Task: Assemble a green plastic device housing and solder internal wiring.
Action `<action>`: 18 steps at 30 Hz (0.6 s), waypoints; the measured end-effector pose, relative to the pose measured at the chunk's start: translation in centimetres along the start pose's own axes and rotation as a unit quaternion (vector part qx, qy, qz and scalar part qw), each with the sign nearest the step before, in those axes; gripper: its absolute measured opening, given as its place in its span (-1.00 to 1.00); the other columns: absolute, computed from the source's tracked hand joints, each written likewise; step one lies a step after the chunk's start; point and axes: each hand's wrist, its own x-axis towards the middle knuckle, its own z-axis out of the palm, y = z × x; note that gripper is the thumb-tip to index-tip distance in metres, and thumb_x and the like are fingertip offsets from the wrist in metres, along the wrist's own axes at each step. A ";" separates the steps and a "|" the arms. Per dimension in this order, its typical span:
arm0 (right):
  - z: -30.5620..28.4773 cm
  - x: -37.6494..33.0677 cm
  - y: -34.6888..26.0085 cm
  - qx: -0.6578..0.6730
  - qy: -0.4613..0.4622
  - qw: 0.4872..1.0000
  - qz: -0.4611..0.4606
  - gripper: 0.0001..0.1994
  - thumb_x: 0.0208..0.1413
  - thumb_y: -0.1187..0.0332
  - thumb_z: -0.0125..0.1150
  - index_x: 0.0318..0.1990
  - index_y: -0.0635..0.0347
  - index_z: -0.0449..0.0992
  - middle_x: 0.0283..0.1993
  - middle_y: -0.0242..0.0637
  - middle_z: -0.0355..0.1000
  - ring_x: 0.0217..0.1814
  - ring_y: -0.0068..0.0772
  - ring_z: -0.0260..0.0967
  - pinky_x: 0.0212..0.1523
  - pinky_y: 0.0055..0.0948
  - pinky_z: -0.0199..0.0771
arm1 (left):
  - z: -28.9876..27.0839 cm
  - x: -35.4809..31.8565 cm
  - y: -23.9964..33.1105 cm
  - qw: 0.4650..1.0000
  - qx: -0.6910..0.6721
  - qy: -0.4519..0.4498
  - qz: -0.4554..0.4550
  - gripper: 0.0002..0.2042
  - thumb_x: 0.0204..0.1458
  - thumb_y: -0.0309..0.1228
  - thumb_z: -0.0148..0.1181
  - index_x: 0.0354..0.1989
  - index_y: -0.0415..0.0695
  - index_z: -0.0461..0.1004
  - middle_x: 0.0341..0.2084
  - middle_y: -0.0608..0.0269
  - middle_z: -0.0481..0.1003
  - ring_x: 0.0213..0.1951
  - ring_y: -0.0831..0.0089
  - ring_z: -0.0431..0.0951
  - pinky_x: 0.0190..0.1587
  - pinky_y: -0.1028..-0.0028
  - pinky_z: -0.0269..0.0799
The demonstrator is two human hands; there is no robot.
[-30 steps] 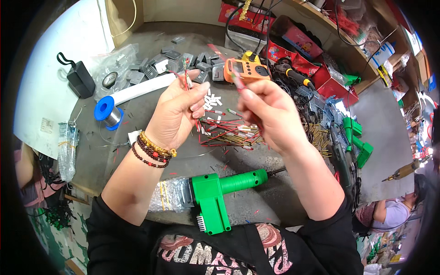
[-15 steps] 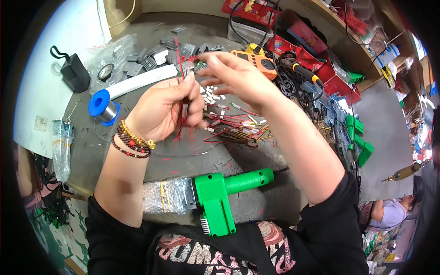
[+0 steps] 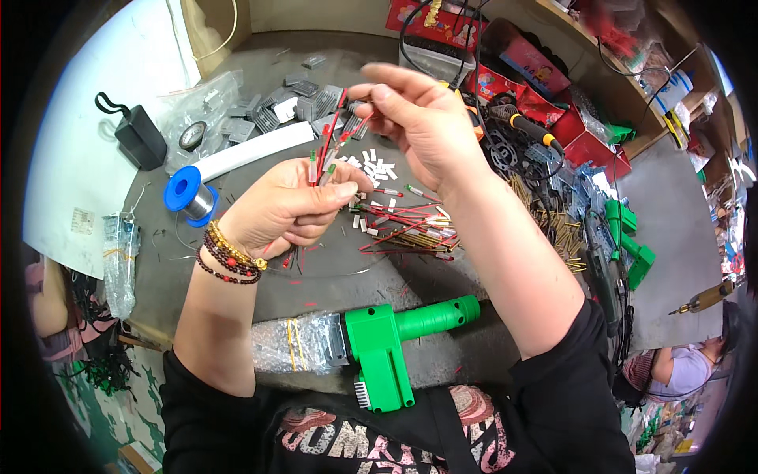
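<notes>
Above cluttered tabletop (image 3: 332,49), left hand (image 3: 286,207) clasps red wires (image 3: 326,145); right hand (image 3: 424,125) half-curled, hold unclear.

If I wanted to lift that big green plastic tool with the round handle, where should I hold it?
I'd grip the round green plastic handle around its middle, reaching down from above on the right side. It lies sideways and sticks out bare, slimmer than the blocky green body, so fingers could probably wrap round it. The clear bubble-wrapped end on the left looks bulkier.
</notes>
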 end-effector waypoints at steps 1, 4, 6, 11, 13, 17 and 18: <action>-0.3 -0.1 0.0 -0.001 0.016 0.999 -0.049 -0.61 0.26 0.49 0.14 0.22 0.34 0.31 -0.06 -0.11 0.56 -0.10 -0.48 0.51 -0.09 -0.54 0.52 | 0.2 0.2 0.0 0.999 -0.024 0.039 0.012 -0.72 0.32 -0.29 0.01 -0.02 -0.30 0.36 -0.72 0.57 0.08 -0.74 0.78 0.00 -0.70 0.68 -0.13; -0.2 -0.7 0.1 -0.054 0.050 0.991 -0.115 -0.54 0.25 0.54 0.09 0.28 0.37 0.18 -0.14 -0.13 0.57 -0.23 -0.59 0.49 -0.22 -0.59 0.51 | 0.0 0.7 -0.7 0.990 -0.095 0.085 0.061 -0.69 0.35 -0.27 -0.06 0.03 -0.31 0.35 -0.69 0.53 0.13 -0.72 0.77 0.04 -0.69 0.69 -0.08; -0.2 -1.4 0.0 -0.063 0.027 0.993 -0.100 -0.49 0.26 0.55 0.04 0.34 0.26 0.08 -0.24 -0.23 0.57 -0.32 -0.64 0.44 -0.29 -0.60 0.46 | -0.1 1.3 -1.3 0.954 -0.182 0.175 0.161 -0.69 0.37 -0.27 -0.10 0.02 -0.30 0.36 -0.63 0.49 0.20 -0.67 0.76 0.11 -0.66 0.68 -0.03; 1.1 -3.5 -1.0 -0.302 -0.129 0.944 -0.035 -0.27 0.28 0.55 0.00 0.49 0.06 -0.25 -0.43 -0.34 0.45 -0.48 -0.66 0.29 -0.41 -0.62 0.36 | -2.5 1.9 -2.6 0.965 -0.147 0.087 0.197 -0.67 0.34 -0.30 -0.05 0.10 -0.29 0.40 -0.14 0.20 0.54 -0.22 0.48 0.54 -0.10 0.47 0.50; 1.6 -4.0 -1.2 -0.385 -0.144 0.911 0.016 -0.16 0.24 0.57 0.08 0.51 0.07 -0.35 -0.31 -0.25 0.50 -0.40 -0.64 0.37 -0.37 -0.58 0.41 | -1.2 2.1 -2.6 0.967 -0.177 0.078 0.163 -0.67 0.35 -0.24 -0.06 0.05 -0.26 0.42 -0.16 0.22 0.53 -0.19 0.46 0.56 -0.12 0.44 0.50; 1.4 -3.2 0.5 -0.356 -0.162 0.920 0.016 -0.08 0.13 0.44 0.28 0.48 0.25 -0.29 0.03 0.04 0.53 -0.20 -0.25 0.56 -0.09 -0.31 0.51 | 0.0 2.8 -3.2 0.967 -0.127 0.080 0.205 -0.73 0.36 -0.21 -0.08 -0.13 -0.16 0.43 -0.19 0.27 0.53 -0.21 0.44 0.55 -0.17 0.43 0.49; 0.5 -2.8 1.8 -0.312 -0.136 0.939 -0.055 -0.19 0.13 0.36 0.30 0.45 0.22 -0.07 -0.12 0.01 0.57 -0.23 -0.28 0.55 -0.14 -0.31 0.52 | 0.5 2.6 -2.7 0.967 -0.129 0.076 0.204 -0.73 0.36 -0.21 -0.08 -0.13 -0.16 0.43 -0.19 0.27 0.53 -0.21 0.44 0.55 -0.17 0.43 0.49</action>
